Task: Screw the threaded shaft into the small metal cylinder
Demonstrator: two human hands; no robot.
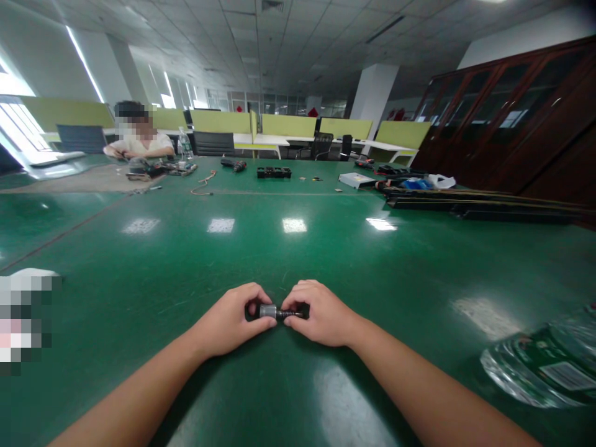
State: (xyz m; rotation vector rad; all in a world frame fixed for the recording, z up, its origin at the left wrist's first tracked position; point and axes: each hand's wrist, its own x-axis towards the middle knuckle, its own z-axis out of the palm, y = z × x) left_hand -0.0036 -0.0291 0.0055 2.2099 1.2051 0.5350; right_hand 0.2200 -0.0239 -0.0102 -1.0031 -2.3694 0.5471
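Note:
A small cylindrical part [269, 311], silver-grey in its middle with a dark ring at its left end, lies level just above or on the green table [298, 261]. My left hand [235, 318] grips its grey body between thumb and fingers. From its right side a thin dark ribbed shaft [283, 315] runs into my right hand [323, 313], whose thumb and fingers are closed round the shaft end. Whether the two pieces are joined cannot be made out. My hands are a short gap apart.
A large water bottle [544, 366] lies at the right. Farther back are a black slotted part [274, 172], a power drill [233, 164], a silver box [356, 180] and long dark strips [465, 202]. A person [139, 139] sits at the far left.

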